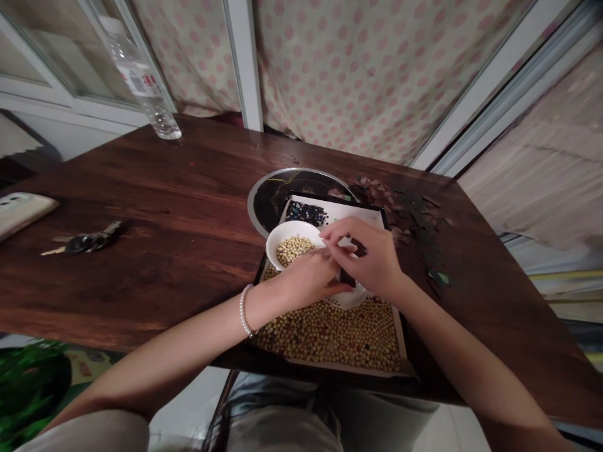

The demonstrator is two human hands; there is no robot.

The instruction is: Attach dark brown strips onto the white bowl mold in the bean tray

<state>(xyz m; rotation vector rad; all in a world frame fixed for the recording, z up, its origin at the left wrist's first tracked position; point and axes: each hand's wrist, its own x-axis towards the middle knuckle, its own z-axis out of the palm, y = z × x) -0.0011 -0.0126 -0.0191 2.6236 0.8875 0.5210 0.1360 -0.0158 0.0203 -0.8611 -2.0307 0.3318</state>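
Observation:
My left hand (313, 273), with a beaded bracelet at the wrist, is closed around a small dark brown piece (347, 280) that looks like a scrap or little pouch. My right hand (372, 251) meets it from the right, fingertips pinched together over the left fingers; what they hold, if anything, is too small to tell. Just left of the fingers, a white bowl (273, 242) holds pale yellow beans (293, 249). Partly hidden under my hands is a second white dish (353, 300). Both rest in a black-rimmed tray (385, 216) whose near part is covered with loose yellowish beans (325, 336).
Dark beads (304, 213) lie in the tray's far left corner. Behind it is a round dark plate (261, 201). Brown and green scraps (400, 207) spread to the right. Keys (89, 240), a phone (23, 212) and a water bottle (144, 81) occupy the table's left side.

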